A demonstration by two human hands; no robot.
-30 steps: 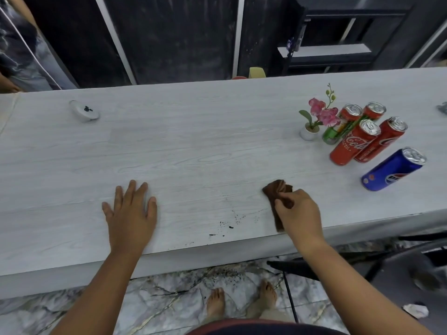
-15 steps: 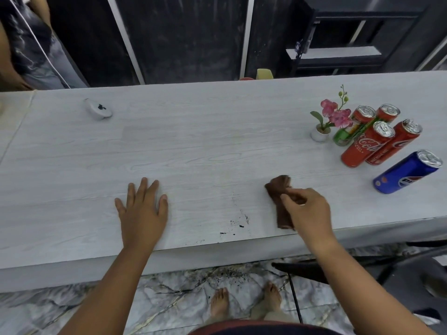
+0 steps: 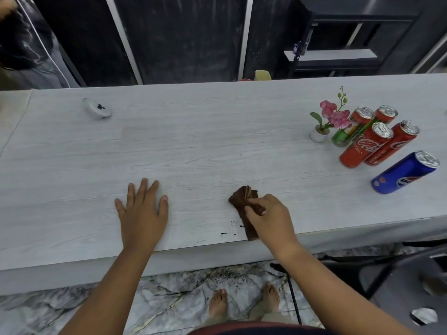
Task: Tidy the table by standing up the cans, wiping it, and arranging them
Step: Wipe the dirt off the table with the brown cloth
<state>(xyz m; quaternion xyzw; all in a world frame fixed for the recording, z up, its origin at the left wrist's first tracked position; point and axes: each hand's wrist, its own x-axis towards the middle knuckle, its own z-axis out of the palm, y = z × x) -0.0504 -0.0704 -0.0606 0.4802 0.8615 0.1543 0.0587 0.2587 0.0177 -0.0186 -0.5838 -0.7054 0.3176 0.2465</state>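
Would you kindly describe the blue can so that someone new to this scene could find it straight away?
Look to the right end of the long pale table, past the small potted pink flower and the cluster of red cans. The blue can stands apart, nearest the front edge. It is the only blue one.
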